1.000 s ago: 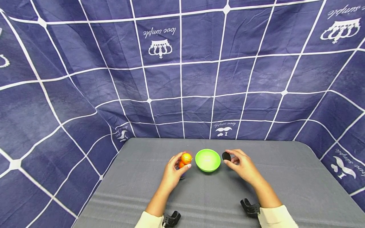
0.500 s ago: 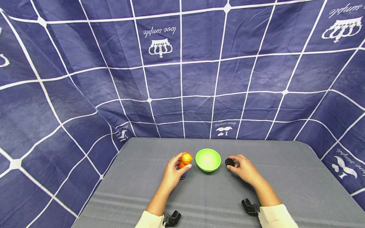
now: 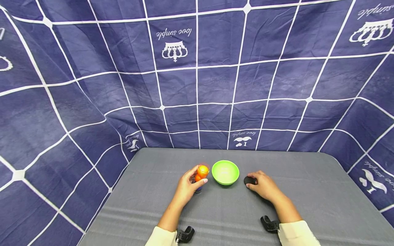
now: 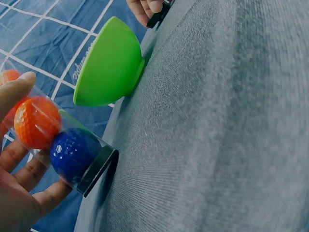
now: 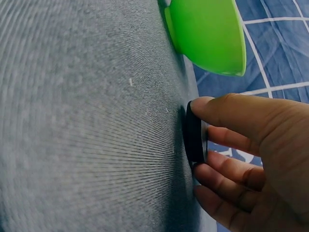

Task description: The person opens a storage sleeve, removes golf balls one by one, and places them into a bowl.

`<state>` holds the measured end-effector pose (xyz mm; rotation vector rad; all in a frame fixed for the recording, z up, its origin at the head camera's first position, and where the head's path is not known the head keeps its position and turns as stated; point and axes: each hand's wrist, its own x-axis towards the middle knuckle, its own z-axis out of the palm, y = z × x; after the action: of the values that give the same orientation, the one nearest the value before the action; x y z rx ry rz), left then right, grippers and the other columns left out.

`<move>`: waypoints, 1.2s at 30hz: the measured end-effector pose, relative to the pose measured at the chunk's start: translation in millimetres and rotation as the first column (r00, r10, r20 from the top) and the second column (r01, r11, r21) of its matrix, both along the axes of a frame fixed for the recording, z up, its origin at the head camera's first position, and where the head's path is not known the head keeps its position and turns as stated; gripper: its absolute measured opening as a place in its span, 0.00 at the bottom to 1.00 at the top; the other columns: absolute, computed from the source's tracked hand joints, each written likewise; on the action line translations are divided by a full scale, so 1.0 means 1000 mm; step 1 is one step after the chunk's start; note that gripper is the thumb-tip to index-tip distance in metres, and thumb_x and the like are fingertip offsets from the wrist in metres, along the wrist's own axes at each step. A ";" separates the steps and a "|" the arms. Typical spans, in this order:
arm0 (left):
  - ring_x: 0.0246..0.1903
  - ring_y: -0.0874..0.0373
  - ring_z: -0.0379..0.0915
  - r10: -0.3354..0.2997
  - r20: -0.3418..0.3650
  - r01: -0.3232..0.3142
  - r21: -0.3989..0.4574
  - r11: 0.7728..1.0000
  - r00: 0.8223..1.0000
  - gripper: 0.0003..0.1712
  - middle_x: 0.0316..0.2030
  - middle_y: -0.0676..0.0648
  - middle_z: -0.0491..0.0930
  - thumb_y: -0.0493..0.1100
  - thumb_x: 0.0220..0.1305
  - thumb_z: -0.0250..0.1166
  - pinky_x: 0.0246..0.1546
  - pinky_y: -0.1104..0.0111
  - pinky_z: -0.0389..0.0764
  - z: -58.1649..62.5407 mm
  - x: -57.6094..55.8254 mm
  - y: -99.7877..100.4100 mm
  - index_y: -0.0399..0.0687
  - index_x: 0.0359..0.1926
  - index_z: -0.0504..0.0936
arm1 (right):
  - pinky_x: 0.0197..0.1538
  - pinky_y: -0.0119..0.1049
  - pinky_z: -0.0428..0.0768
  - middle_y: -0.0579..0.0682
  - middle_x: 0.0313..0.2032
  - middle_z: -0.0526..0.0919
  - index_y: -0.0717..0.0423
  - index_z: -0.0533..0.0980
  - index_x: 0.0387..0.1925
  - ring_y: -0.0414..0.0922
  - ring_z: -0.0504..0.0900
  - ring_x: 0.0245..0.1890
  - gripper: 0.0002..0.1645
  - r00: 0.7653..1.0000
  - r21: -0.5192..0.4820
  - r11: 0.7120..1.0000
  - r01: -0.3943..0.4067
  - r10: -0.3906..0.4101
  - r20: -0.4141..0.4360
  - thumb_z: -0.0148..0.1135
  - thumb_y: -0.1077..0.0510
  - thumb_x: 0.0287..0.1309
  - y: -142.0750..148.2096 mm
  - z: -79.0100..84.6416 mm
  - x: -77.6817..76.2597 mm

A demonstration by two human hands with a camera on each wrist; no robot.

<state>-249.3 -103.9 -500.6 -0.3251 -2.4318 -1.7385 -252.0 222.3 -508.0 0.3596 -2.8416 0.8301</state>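
Observation:
My left hand (image 3: 185, 187) grips a clear tube (image 3: 202, 175) of golf balls. In the left wrist view an orange golf ball (image 4: 37, 122) sits above a blue golf ball (image 4: 74, 153), with part of another orange one behind the thumb. The tube's black base (image 4: 99, 170) is down at the grey tabletop, and its top end has no cap on it. My right hand (image 3: 265, 186) pinches a round black cap (image 5: 195, 133) between thumb and fingers, low against the table. Between the two hands stands a light green bowl (image 3: 225, 173), touched by neither.
The grey cloth-covered table (image 3: 227, 218) spreads around the hands. A blue curtain (image 3: 215, 85) with white lines hangs behind the table and along its sides. Black wrist mounts (image 3: 185, 234) sit on both forearms.
My right hand has lowered the black cap toward the table, slightly right and nearer to me, and the cap has turned flat. The left hand keeps its hold on the tube almost unmoved.

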 end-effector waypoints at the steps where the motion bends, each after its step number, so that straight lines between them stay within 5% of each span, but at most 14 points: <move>1: 0.56 0.48 0.81 -0.003 0.005 0.003 0.004 1.000 1.000 0.37 0.55 0.41 0.83 0.46 0.57 0.76 0.58 0.57 0.80 0.000 0.000 0.000 0.47 0.67 0.76 | 0.39 0.38 0.73 0.51 0.38 0.81 0.60 0.83 0.49 0.41 0.75 0.33 0.23 1.000 0.002 1.000 0.001 -0.001 0.003 0.75 0.55 0.52 0.000 0.000 0.000; 18: 0.58 0.45 0.80 -0.032 0.011 0.033 -0.030 0.999 0.999 0.39 0.60 0.40 0.81 0.46 0.57 0.76 0.61 0.51 0.78 -0.004 0.000 -0.002 0.47 0.68 0.75 | 0.50 0.52 0.77 0.56 0.43 0.81 0.60 0.82 0.52 0.52 0.80 0.44 0.25 0.998 0.002 1.000 0.027 -0.027 0.048 0.74 0.55 0.52 0.000 0.000 0.004; 24: 0.58 0.45 0.79 -0.026 0.006 0.026 -0.048 0.999 1.000 0.40 0.61 0.39 0.80 0.45 0.56 0.77 0.61 0.50 0.77 -0.006 0.001 -0.003 0.45 0.69 0.74 | 0.50 0.50 0.76 0.54 0.43 0.80 0.61 0.81 0.54 0.48 0.78 0.42 0.26 0.998 -0.009 1.000 0.029 -0.029 0.062 0.71 0.51 0.58 0.001 -0.002 0.001; 36: 0.53 0.48 0.82 -0.018 -0.006 0.018 -0.062 0.998 1.000 0.37 0.56 0.41 0.83 0.43 0.55 0.77 0.56 0.58 0.81 -0.005 0.002 -0.002 0.45 0.67 0.76 | 0.57 0.58 0.75 0.60 0.49 0.80 0.62 0.80 0.56 0.57 0.80 0.51 0.23 0.998 -0.066 0.996 0.052 -0.049 0.041 0.66 0.53 0.63 0.002 0.001 0.002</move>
<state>-247.6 -105.8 -505.6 -0.3600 -2.4901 -1.6686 -250.3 224.2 -506.9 0.2643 -2.8373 0.9305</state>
